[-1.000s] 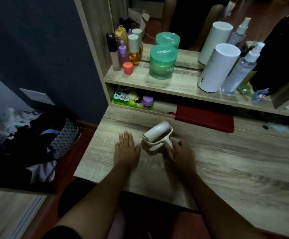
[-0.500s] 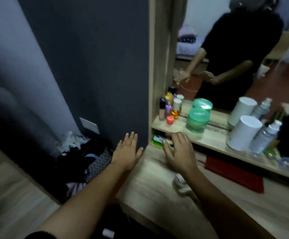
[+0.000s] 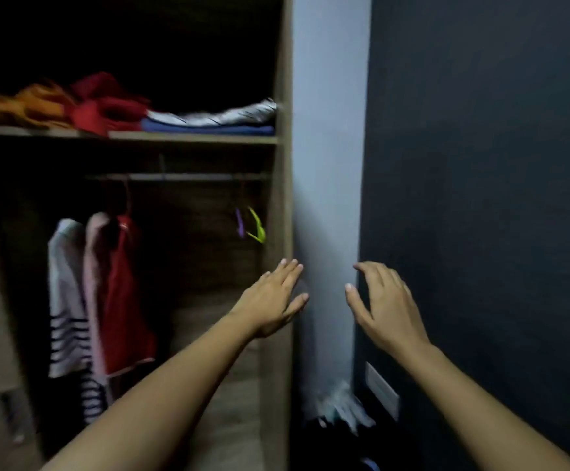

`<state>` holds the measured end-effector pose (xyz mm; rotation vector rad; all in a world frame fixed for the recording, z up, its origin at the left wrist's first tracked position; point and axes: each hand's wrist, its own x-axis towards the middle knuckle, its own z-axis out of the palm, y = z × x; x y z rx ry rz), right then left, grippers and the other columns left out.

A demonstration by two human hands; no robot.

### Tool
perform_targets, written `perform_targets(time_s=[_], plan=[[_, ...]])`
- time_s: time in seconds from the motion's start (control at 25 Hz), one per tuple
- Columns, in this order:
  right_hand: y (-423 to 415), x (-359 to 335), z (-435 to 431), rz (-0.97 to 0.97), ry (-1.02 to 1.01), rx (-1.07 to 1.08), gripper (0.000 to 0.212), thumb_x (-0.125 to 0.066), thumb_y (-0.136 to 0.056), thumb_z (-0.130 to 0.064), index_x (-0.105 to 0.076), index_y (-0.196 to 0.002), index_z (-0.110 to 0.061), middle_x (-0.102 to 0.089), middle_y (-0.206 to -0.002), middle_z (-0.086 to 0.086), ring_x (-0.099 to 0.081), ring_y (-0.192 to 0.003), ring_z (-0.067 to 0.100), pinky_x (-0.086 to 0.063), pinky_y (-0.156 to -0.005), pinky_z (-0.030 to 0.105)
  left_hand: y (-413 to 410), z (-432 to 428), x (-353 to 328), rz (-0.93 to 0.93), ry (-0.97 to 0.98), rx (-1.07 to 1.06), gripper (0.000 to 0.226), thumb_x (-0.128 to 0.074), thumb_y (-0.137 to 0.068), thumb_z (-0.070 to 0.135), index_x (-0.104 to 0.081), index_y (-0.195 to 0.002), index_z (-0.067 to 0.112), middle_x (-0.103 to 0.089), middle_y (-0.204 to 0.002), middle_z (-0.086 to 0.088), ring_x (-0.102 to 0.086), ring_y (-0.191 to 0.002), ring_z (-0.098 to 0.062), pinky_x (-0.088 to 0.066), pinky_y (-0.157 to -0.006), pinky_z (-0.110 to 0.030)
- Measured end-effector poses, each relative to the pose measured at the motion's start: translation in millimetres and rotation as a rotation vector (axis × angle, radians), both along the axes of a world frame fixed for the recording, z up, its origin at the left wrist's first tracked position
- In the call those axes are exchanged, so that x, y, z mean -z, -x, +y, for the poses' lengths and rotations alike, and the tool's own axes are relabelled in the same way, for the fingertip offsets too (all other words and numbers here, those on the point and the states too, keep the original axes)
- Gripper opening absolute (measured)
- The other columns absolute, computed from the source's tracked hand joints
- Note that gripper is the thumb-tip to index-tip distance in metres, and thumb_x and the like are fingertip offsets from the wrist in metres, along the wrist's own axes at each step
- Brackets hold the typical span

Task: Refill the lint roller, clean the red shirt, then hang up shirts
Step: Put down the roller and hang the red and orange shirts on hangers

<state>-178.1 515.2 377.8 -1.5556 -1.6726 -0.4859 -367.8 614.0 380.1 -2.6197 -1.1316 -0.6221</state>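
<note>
Both hands raised in front of an open wardrobe [image 3: 285, 185], empty. Left hand [image 3: 271, 300] flat, fingers spread, over the wardrobe's right side panel. Right hand [image 3: 383, 305] loosely curled, grasping nothing, against the dark wall [image 3: 480, 164]. Red shirt [image 3: 125, 294] hangs on the rail [image 3: 178, 177] beside a striped shirt [image 3: 66, 297]. Folded clothes [image 3: 209, 122] on the shelf above. Lint roller out of view.
</note>
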Motion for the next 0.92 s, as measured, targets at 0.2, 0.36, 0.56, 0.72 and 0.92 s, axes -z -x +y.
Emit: perform_targets(time_s=[0.2, 0.36, 0.56, 0.72, 0.92], plan=[[105, -54, 101, -0.077, -0.116, -0.141, 0.058, -0.027, -0.086, -0.051, -0.05, -0.124, -0.015, -0.055, -0.124, 0.004, -0.05, -0.116, 0.021, -0.04, -0.096, 0.037, 132, 67, -68, 0.055, -0.139, -0.114, 0.065, -0.03, -0.097, 0.045, -0.011, -0.149, 0.011, -0.009, -0.159, -0.006, -0.004, -0.147, -0.017, -0.013, -0.116, -0.032], [176, -98, 167, -0.092, -0.209, -0.197, 0.057, -0.03, -0.085, -0.05, -0.052, -0.123, -0.014, -0.055, -0.124, 0.005, -0.05, -0.115, 0.023, -0.04, -0.096, 0.037, 214, 109, -115, 0.002, -0.218, -0.133, 0.082, -0.014, -0.083, 0.062, -0.016, -0.148, 0.012, -0.015, -0.158, -0.006, -0.009, -0.146, -0.015, -0.015, -0.116, -0.03], [248, -152, 223, -0.226, -0.358, -0.228, 0.051, -0.04, -0.083, -0.044, -0.052, -0.124, -0.015, -0.054, -0.125, 0.004, -0.05, -0.116, 0.021, -0.041, -0.097, 0.037, 292, 138, -176, -0.004, -0.596, -0.098, 0.063, -0.032, -0.089, 0.046, -0.045, -0.135, 0.006, -0.048, -0.141, -0.012, -0.045, -0.131, -0.022, -0.042, -0.102, -0.033], [269, -202, 253, -0.361, -0.436, -0.18, 0.049, -0.045, -0.081, -0.04, -0.053, -0.121, -0.013, -0.055, -0.122, 0.007, -0.052, -0.113, 0.025, -0.042, -0.095, 0.039, 324, 154, -225, 0.008, -0.822, -0.09, 0.059, -0.04, -0.089, 0.04, -0.047, -0.134, 0.002, -0.048, -0.14, -0.016, -0.048, -0.129, -0.025, -0.033, -0.105, -0.024], [271, -255, 291, -0.507, -0.388, -0.118, 0.06, -0.051, -0.084, -0.046, -0.043, -0.134, -0.016, -0.045, -0.136, 0.007, -0.042, -0.124, 0.026, -0.036, -0.099, 0.04, 331, 180, -273, -0.084, -0.665, -0.301, 0.097, -0.066, -0.079, 0.048, -0.01, -0.149, 0.011, -0.002, -0.158, -0.015, -0.01, -0.146, -0.027, -0.011, -0.115, -0.032]])
